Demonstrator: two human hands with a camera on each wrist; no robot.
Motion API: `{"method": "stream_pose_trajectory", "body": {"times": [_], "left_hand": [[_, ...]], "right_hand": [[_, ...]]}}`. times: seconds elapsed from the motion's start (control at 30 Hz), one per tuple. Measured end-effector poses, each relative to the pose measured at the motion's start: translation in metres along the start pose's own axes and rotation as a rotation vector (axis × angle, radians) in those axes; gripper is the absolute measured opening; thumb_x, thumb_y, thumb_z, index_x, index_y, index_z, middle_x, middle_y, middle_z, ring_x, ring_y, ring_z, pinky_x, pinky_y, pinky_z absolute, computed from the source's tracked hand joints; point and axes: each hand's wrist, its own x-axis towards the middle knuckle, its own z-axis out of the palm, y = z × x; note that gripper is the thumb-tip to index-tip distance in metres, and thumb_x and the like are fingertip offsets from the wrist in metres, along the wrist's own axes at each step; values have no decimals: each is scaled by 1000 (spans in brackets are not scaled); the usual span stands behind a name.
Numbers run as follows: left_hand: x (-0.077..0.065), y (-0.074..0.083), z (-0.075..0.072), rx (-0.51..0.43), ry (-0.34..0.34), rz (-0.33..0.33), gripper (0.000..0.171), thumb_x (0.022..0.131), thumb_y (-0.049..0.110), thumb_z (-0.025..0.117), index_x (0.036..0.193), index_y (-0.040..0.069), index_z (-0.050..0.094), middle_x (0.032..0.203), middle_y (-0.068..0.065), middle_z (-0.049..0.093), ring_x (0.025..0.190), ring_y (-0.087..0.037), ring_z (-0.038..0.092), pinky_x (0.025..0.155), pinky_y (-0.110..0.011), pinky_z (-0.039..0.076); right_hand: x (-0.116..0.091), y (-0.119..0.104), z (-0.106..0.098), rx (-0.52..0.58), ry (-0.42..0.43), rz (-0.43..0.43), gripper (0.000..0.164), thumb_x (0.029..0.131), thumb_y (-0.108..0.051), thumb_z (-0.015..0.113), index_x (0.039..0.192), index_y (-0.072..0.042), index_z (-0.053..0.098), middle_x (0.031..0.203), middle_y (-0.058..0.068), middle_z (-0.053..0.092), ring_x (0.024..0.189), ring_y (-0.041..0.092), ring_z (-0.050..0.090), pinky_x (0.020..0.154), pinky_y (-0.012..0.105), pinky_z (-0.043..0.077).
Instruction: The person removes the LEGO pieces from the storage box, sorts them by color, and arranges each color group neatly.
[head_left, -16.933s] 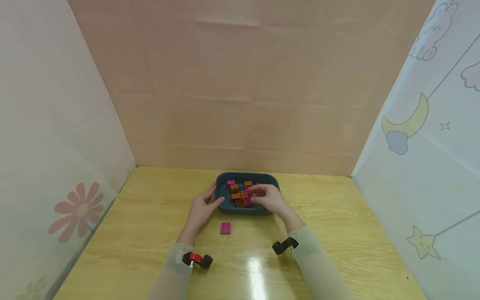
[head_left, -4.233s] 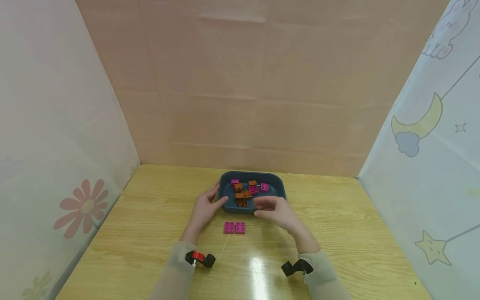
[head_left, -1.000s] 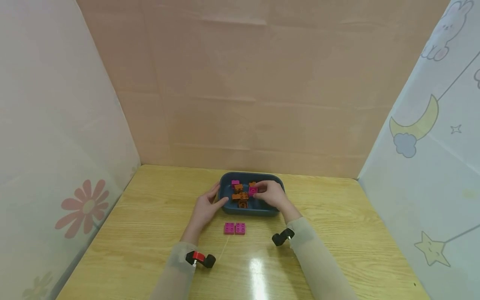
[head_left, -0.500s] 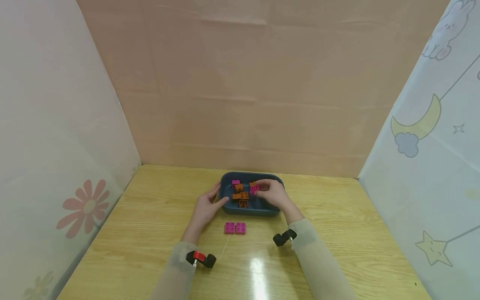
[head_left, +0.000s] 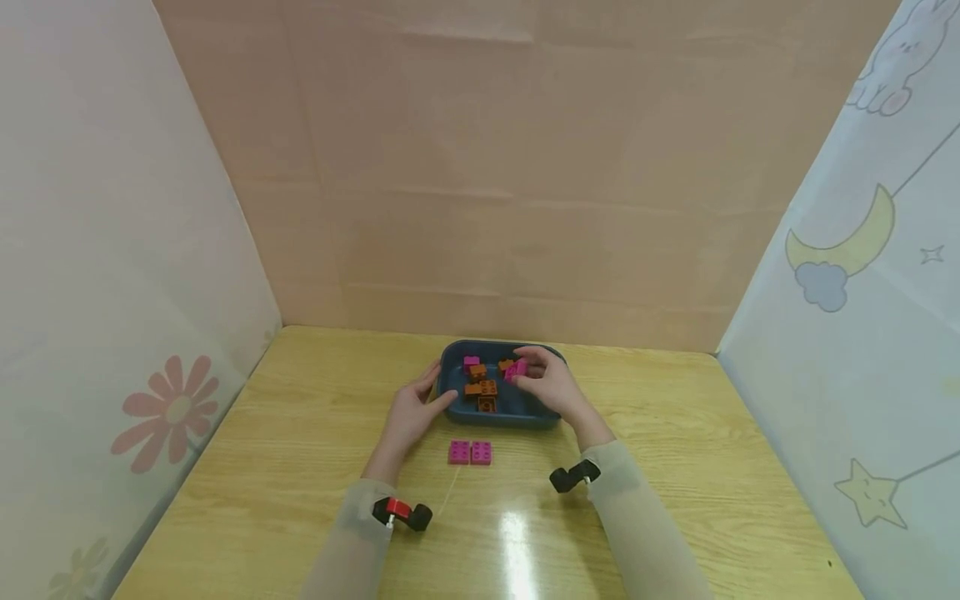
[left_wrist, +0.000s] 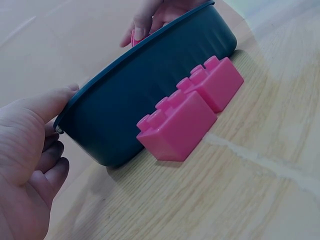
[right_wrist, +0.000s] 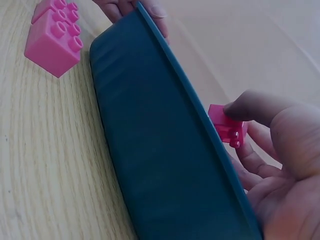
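Note:
A dark blue tray (head_left: 517, 423) sits on the wooden table, holding several orange bricks (head_left: 488, 387) and a pink brick (head_left: 471, 362) at its back left. My left hand (head_left: 408, 417) grips the tray's left end, with the thumb over the rim and the other fingers outside it. At the tray's right half, my right hand (head_left: 551, 383) pinches a pink toy brick (right_wrist: 232, 125) between thumb and fingers. The held brick is tilted, and part of it is hidden by the fingers. In front of the tray, two pink bricks (left_wrist: 175, 127) stand studs up, side by side.
The wooden table (head_left: 300, 467) runs back to a brown paper-covered wall (head_left: 487, 208). White patterned walls stand on both sides. A thin pale line (left_wrist: 260, 160) crosses the tabletop near the pink bricks. Each wrist wears a black camera mount (head_left: 576, 475).
One pink brick stood before the tray at first; now there are two. Since then my right hand has reached back into the tray, gripped a pink brick and tilted it. The left hand stays.

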Motion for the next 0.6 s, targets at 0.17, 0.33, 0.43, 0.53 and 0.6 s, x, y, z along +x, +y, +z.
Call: {"method": "stream_pose_trajectory", "body": {"times": [0.17,0.33,0.43,0.53,0.6], "left_hand": [[0,-1,0,-22,-1,11,73,99,24,81,159,2,47,169,-6,40,159,-27,31,126,-42,33],[0,0,0,-12,4,7,73,99,24,82,159,3,47,169,-5,41,158,-26,32,125,-42,33],[-1,0,0,-2,6,5,72,99,24,81,159,3,47,169,-4,41,158,-26,32,125,-41,34],[0,2,0,7,5,2,73,99,24,81,159,2,47,169,-5,40,158,-26,32,125,-41,34],[0,3,0,8,3,-1,75,98,28,82,160,3,47,169,-5,40,158,-26,32,125,-41,34]], "right_hand": [[-5,-1,-1,46,33,24,57,98,-9,79,149,-1,55,135,17,62,127,37,64,102,45,60],[-12,-2,-2,47,49,40,55,99,-13,79,147,-2,56,135,14,62,125,34,64,99,43,60],[-15,-3,-2,54,51,29,54,98,-15,80,146,-1,57,135,14,63,125,34,64,97,42,60],[-17,-4,-3,57,60,21,51,97,-16,82,143,-5,61,133,13,65,124,34,64,97,41,59],[-18,-4,-4,58,64,22,48,96,-17,83,140,-8,63,131,12,67,123,33,64,97,42,58]]}}
